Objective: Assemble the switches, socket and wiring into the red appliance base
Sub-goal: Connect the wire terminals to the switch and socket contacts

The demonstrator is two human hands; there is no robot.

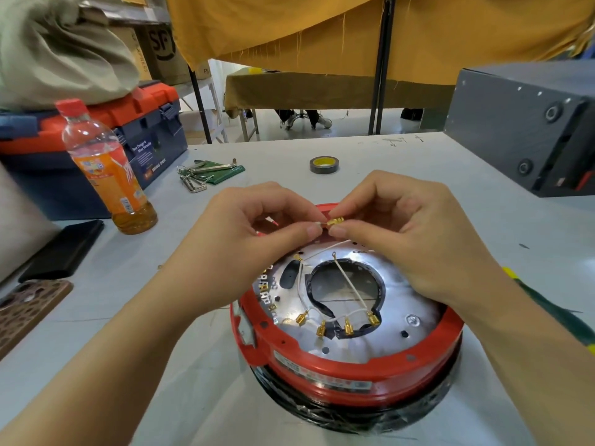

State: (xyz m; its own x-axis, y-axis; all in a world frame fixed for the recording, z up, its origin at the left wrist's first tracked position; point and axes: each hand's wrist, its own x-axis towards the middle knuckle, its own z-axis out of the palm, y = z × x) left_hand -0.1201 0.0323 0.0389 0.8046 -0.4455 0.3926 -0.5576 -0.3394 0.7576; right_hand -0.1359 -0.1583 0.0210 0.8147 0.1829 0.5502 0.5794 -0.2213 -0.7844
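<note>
The red appliance base (347, 371) sits on the grey table (483, 220), metal plate up. Above its far rim, the left hand (257, 226) pinches a white wire (314, 224); the right hand (396, 226) pinches its brass terminal (335, 221). A hard pull may strip the crimp or bend the terminal. Loose leads (351, 284) crossing the plate can snag. The bottle (106, 169), tape roll (324, 164) and hex keys (199, 175) stand well apart.

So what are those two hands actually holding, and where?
A white wire: the left hand pinches the wire just behind its brass terminal, and the right hand pinches the terminal itself.
</note>
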